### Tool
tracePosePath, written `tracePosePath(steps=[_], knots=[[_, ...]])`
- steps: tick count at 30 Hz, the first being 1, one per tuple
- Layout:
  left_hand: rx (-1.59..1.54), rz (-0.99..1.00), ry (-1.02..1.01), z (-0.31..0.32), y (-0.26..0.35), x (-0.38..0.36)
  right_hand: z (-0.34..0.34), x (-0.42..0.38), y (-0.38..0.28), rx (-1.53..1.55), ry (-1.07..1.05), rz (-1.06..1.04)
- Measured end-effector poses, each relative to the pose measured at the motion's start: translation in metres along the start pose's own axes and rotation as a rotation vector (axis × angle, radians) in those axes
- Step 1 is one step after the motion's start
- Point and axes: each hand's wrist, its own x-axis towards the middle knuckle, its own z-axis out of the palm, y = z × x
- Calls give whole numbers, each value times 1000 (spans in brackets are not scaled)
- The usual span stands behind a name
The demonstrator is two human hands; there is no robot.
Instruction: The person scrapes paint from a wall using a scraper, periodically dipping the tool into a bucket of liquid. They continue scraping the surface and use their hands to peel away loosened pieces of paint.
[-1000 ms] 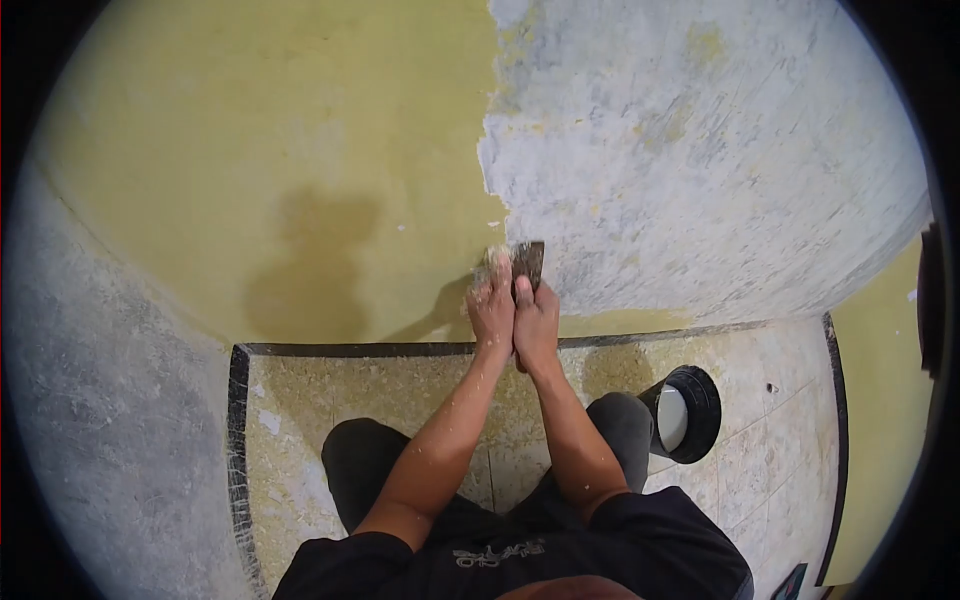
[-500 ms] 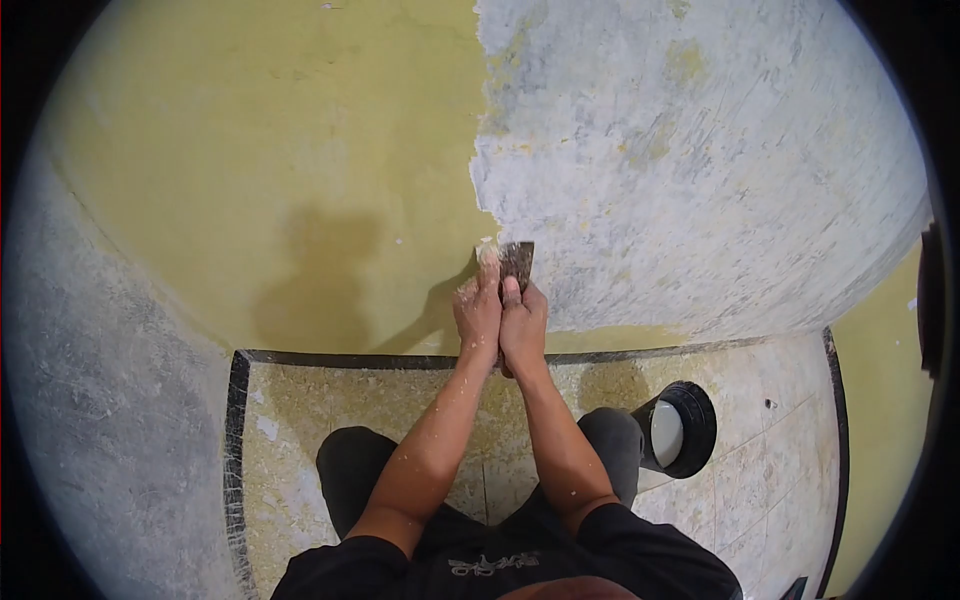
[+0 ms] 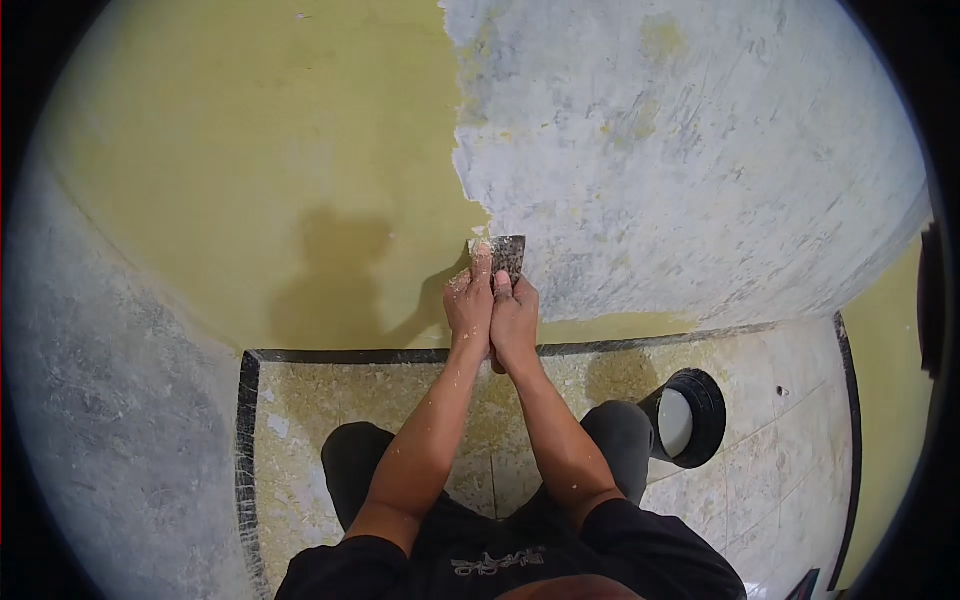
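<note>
Both my hands grip one paint scraper (image 3: 510, 256), its wide, stained metal blade against the wall. My left hand (image 3: 468, 305) is closed on it, with a finger stretched along the blade and paint flakes on the skin. Pressed beside it, my right hand (image 3: 515, 315) is wrapped round the handle, thumb pointing up the blade. Most of the handle is hidden. The blade lies at the ragged border between the yellow paint (image 3: 250, 150) on the left and the bare whitish plaster (image 3: 680, 180) on the right. Small peeled bits sit at the blade's left corner.
A black bucket (image 3: 712, 420) with whitish liquid (image 3: 675, 422) stands by my right knee. Paint flakes litter the tiled floor (image 3: 390, 385). A dark skirting strip (image 3: 400, 356) edges the wall, and a grey scraped wall (image 3: 110, 400) rises on the left. Some yellow paint remains low on the right.
In the view, the scraper and both hands have shifted slightly left and up. The wall's paint border also sits further left, and the bucket slightly right, as the camera has tilted.
</note>
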Motion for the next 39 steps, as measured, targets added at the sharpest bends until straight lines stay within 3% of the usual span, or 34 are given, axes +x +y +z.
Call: tracePosePath(steps=[1, 2, 4, 5, 7, 10, 11, 13, 16, 17, 18, 20, 22, 24, 25, 26, 28, 29, 31, 34, 38, 39], knots=[[141, 173, 36, 1, -2, 1, 2, 2, 6, 41, -6, -15], [141, 177, 36, 3, -4, 4, 4, 4, 9, 82, -13, -31], [-84, -117, -63, 0, 4, 6, 4, 5, 9, 103, -13, -49], [-81, -118, -62, 1, 0, 9, 5, 5, 9, 125, -12, -68], [81, 149, -76, -2, -5, 13, 6, 6, -3, 120, -14, -73], [16, 284, 69, -7, 14, 24, 6, 17, -33, 118, -30, -71], [20, 284, 65, -8, 15, 22, 5, 17, -37, 108, -54, -48], [-172, 101, 89, -9, 19, 22, 6, 21, -24, 62, -45, -80], [-133, 125, 117, 2, -1, 5, 7, 6, 9, 26, -7, -129], [-100, 0, 70, 1, -1, 6, 8, 9, 16, 46, 18, -175], [-107, 7, 73, -1, 1, 13, 9, 14, 8, 45, 19, -186], [78, 254, 49, -4, 4, 25, 9, 21, -18, -10, 11, -242], [38, 196, 35, -12, 19, 20, 8, 20, -24, 37, -30, -160], [302, 431, 140, -12, 14, 14, 7, 16, -12, -63, 9, -190], [-106, 40, 16, -9, 14, 12, 5, 12, -7, -59, 13, -191], [-106, 42, 14, -8, 12, 9, 3, 8, -2, -38, -1, -103], [-232, -157, -78, -13, 26, 9, 4, 12, -7, -18, -16, -33], [-237, -157, -77, -12, 23, 11, 4, 15, -10, -19, -15, -52], [258, 231, -14, -10, 15, 9, 2, 11, -15, -29, -15, -56], [71, 170, -23, -9, 13, 7, 1, 8, -14, -3, -1, -90], [276, 331, 72, -9, 17, 15, 3, 18, -8, 16, -28, -98], [85, 104, 6, -17, 34, 12, 3, 16, -6, 19, -45, -65]])
